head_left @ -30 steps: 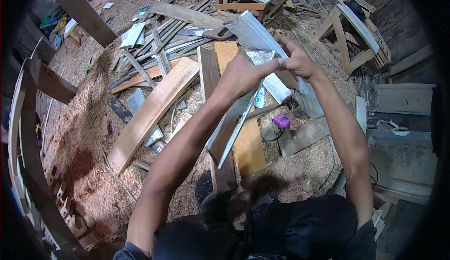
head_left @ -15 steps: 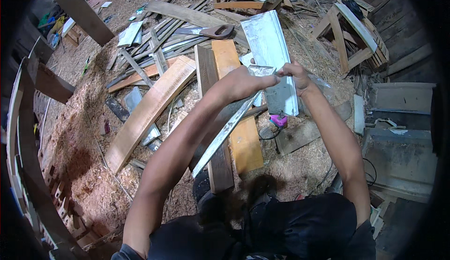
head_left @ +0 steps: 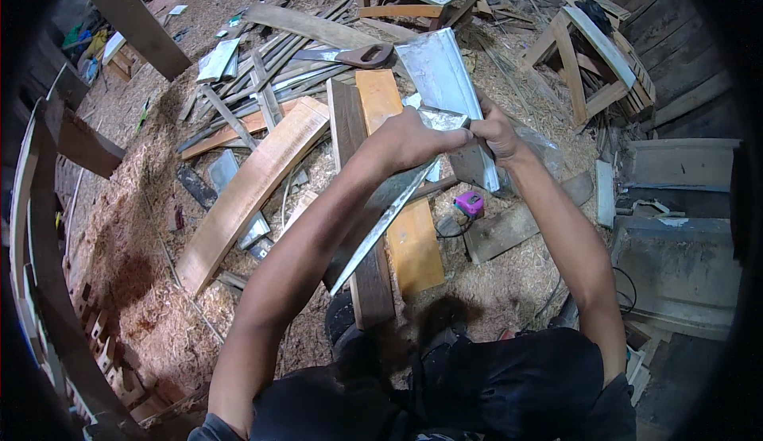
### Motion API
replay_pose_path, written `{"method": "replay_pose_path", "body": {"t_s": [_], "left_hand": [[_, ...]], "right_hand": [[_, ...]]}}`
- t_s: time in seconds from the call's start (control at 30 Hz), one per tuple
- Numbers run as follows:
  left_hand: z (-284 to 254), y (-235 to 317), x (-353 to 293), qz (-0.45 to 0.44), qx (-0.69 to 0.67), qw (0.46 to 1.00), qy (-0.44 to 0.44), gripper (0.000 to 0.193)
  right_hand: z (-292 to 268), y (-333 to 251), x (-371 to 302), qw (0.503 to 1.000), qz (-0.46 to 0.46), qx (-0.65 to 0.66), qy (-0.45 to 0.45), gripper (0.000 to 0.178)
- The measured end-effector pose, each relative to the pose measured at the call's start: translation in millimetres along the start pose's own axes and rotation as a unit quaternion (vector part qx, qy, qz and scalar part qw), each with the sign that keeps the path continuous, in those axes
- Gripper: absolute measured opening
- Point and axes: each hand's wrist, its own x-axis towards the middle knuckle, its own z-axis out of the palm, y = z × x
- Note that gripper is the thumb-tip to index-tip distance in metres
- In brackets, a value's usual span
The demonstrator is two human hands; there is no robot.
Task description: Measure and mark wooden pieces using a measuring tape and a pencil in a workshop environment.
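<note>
Up close, two bare hands meeting over a sawdust-strewn floor (head_left: 127, 226) — left hand (head_left: 409, 139) and right hand (head_left: 491, 133) side by side, nearly touching. Left grip closed around the upper end of a long, thin metal strip (head_left: 381, 214), which slants down and toward the person's left, crossing in front of the left forearm and ending in a point above a dark plank (head_left: 358, 226). Right grip clamped on the same strip's top end, fingers curled, just in front of a pale grey moulded panel (head_left: 445, 83) lying on the floor behind both hands.

Below the strip, flat on the floor: an orange-brown board (head_left: 405, 234) beside the dark plank, the two touching along their length. Further to the left, a long curved wooden board (head_left: 246, 195) resting on the shavings. Near the right forearm, a small purple tape measure (head_left: 470, 203) on the floor, just beside a grey plank. Behind the hands, a handsaw (head_left: 354, 54) with a brown handle lying across a pile of slats — and farther back a wooden stool frame (head_left: 592, 59), well apart from both hands.
</note>
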Motion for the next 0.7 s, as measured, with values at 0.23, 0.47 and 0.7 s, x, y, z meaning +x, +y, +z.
{"method": "replay_pose_path", "body": {"t_s": [0.23, 0.47, 0.7], "left_hand": [[-3.1, 5.1, -6.1, 0.015, -0.026, 1.0, 0.008, 0.074], [-7.4, 5.3, -7.5, -0.014, -0.008, 1.0, 0.005, 0.078], [-5.8, 5.2, -7.5, -0.01, -0.01, 1.0, 0.022, 0.078]], "right_hand": [[-5.0, 5.9, 1.7, 0.998, 0.011, 0.046, -0.037, 0.075], [-0.7, 5.9, 3.0, 0.998, -0.013, -0.005, -0.06, 0.064], [-3.8, 7.7, 2.2, 0.999, -0.011, -0.01, -0.032, 0.061]]}}
